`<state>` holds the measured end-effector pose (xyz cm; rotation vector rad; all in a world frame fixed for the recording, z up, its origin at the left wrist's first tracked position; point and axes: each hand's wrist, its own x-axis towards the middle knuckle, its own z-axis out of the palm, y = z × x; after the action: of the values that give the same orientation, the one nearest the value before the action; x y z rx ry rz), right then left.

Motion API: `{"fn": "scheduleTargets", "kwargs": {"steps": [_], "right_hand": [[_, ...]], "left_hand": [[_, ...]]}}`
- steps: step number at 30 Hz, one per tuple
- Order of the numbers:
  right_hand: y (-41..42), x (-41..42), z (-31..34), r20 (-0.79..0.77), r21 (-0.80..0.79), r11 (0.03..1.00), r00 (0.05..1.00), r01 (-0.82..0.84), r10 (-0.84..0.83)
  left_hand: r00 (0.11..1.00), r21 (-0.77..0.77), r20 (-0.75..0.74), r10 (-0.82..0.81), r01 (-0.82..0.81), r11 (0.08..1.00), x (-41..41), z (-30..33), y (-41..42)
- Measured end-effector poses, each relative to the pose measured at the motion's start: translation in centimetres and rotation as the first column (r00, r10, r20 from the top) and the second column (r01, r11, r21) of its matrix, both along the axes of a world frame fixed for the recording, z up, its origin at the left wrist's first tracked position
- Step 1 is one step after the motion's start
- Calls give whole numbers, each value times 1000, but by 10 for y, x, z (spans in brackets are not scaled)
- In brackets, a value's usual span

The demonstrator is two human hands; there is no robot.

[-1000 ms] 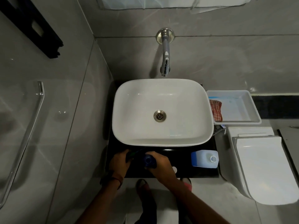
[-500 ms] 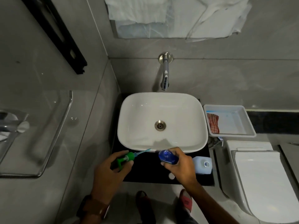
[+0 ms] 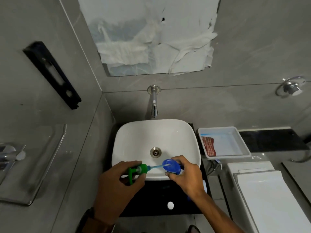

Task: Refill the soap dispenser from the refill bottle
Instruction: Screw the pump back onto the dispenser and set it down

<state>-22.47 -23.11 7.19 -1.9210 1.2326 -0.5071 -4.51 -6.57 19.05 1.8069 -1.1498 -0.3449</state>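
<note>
My left hand (image 3: 116, 187) grips the green pump head (image 3: 138, 170), held sideways over the front rim of the white basin (image 3: 134, 140). Its thin tube (image 3: 155, 166) runs right into the mouth of the blue soap dispenser bottle (image 3: 170, 168). My right hand (image 3: 186, 175) holds that bottle, tilted with its opening towards the pump. The refill bottle is almost wholly hidden behind my right wrist; only a pale edge (image 3: 204, 185) shows on the black counter (image 3: 159, 195).
A small white cap (image 3: 170, 205) lies on the counter near its front edge. A tap (image 3: 154, 105) juts from the wall above the basin. A white tray (image 3: 242, 145) with a checked cloth (image 3: 208, 146) stands to the right, a toilet (image 3: 269, 199) beside it.
Both hands rose from the counter to over the basin's front rim. The pump head came apart from the bottle, its tube tip still in the mouth. The camera tilted up.
</note>
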Motion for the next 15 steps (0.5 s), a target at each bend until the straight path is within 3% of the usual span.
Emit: {"fn": "scheduleTargets", "kwargs": {"steps": [7, 15], "right_hand": [[-1, 0, 18, -35, -52, 998, 999, -39, 38], [14, 10, 39, -57, -180, 971, 987, -155, 147]], "left_hand": [[998, 41, 55, -7, 4, 999, -6, 2, -13], [966, 136, 223, -131, 102, 985, -13, 5, -50]]}}
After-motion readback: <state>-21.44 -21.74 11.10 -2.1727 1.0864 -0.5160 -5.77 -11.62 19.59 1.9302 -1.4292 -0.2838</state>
